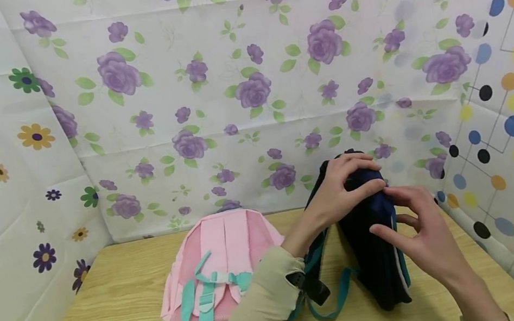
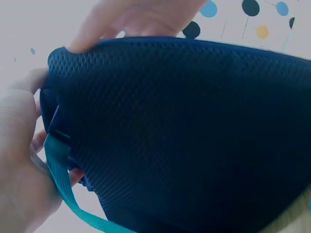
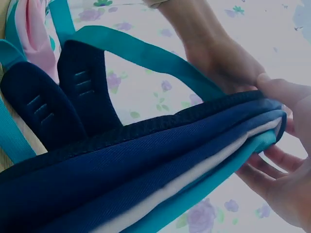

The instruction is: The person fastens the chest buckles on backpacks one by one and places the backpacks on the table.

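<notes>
A dark navy backpack (image 1: 372, 259) with teal and white edging stands upright, narrow side towards me, on the right of the table. My left hand (image 1: 346, 183) grips its top, fingers over the upper end and thumb on the near side. Lower down at the right edge, my right hand (image 1: 422, 230) holds the pack between thumb and fingers. The right wrist view shows the right hand (image 3: 286, 174) around the top corner, close to the left hand (image 3: 218, 58). A teal strap (image 2: 60, 170) runs past the left hand (image 2: 22, 155) in the left wrist view.
A pink backpack (image 1: 223, 236) with mint straps lies to the left on the wooden table (image 1: 110, 312). The navy pack's teal webbing (image 1: 341, 302) and a black buckle hang between the two packs. Flower-printed cloth (image 1: 222, 50) walls the back.
</notes>
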{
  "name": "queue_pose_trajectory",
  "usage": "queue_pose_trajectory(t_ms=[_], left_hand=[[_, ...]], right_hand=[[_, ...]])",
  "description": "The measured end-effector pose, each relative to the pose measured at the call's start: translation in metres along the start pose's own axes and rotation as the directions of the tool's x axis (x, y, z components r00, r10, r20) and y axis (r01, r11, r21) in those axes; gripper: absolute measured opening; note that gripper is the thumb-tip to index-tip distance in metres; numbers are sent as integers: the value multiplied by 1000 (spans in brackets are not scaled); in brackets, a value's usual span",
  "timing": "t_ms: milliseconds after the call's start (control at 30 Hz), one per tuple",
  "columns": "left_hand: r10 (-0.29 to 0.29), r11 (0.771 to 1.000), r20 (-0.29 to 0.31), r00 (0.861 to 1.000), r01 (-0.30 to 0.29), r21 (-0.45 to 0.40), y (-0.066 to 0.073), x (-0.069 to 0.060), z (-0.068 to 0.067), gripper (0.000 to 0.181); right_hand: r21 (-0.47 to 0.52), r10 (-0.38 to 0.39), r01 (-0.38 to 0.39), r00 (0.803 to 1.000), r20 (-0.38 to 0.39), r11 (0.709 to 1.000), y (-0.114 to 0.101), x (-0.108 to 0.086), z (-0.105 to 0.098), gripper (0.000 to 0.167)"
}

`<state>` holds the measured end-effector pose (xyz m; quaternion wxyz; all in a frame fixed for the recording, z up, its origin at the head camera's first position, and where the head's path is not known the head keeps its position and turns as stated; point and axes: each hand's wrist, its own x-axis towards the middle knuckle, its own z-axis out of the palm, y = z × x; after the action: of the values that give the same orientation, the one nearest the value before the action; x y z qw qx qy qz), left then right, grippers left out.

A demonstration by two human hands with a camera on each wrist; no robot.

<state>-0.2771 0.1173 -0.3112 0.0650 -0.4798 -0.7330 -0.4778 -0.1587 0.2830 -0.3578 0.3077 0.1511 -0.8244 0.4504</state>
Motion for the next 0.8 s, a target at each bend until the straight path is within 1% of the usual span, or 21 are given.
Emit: queue_pose_trajectory(t_ms=[67, 167, 300, 400, 467, 567, 700, 800], left_hand=[[1, 1000, 18, 1000, -2, 19, 3, 1, 3, 32], [-12, 1000, 24, 1000, 12, 17, 4, 2, 5, 34], [-11, 1000, 29, 1000, 11, 12, 2, 1, 6, 38], [-10, 1000, 14, 1000, 10, -14, -3, -2, 4, 39], [-20, 999, -4, 1000, 20, -50, -8, -6, 0, 39], [-38, 995, -25, 999, 35, -96, -16, -15, -7, 38], [-95, 989, -64, 993, 87, -121, -33, -31, -14, 35], [-147, 982, -96, 984, 134, -134, -48, -47, -14, 31]], right_hand=[[-18, 14, -15, 1000, -24, 1000, 0, 0, -1, 69], [-42, 40, -43, 998, -55, 998, 0, 0, -3, 67], [-82, 45, -52, 995, -93, 995, 4, 0, -10, 57], [-129, 34, -52, 990, -140, 990, 8, 1, -18, 49], [-153, 29, -58, 982, -186, 986, 12, 2, -22, 43], [-171, 36, -83, 965, -261, 982, 18, 3, -28, 37], [-163, 83, -144, 940, -330, 976, 24, 4, -37, 33], [-157, 126, -192, 927, -354, 969, 27, 5, -41, 32]])
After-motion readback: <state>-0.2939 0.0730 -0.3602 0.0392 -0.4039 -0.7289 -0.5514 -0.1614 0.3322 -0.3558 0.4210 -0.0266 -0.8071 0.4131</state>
